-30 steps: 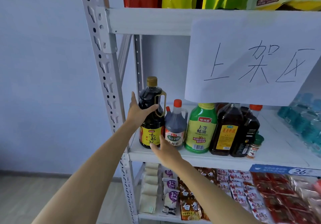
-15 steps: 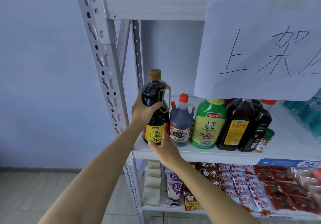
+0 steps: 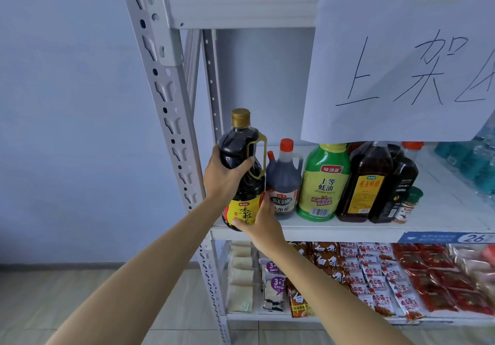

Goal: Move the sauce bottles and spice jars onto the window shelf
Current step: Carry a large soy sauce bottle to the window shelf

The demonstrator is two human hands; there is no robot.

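A tall dark soy sauce bottle (image 3: 242, 151) with a gold cap and yellow label stands at the left end of the white shelf (image 3: 334, 230). My left hand (image 3: 223, 177) grips its shoulder, thumb across the front. My right hand (image 3: 261, 220) holds its lower part at the label, fingers wrapped round the base. To its right stand a vinegar bottle (image 3: 284, 184) with a red cap, a green oyster sauce bottle (image 3: 322, 184), a brown cooking wine bottle (image 3: 365, 186), a dark bottle (image 3: 396, 192) and a small green-capped spice jar (image 3: 407, 205).
A white perforated upright (image 3: 166, 98) stands just left of the bottle. A paper sign (image 3: 401, 58) with handwriting hangs from the shelf above. Snack packets (image 3: 375, 277) fill the shelf below. Blue packs (image 3: 471, 162) lie at the far right.
The soy sauce bottle has come forward to the shelf's front edge and tilted slightly, held by both hands. My right hand has closed round its base. The view has shifted lower and closer.
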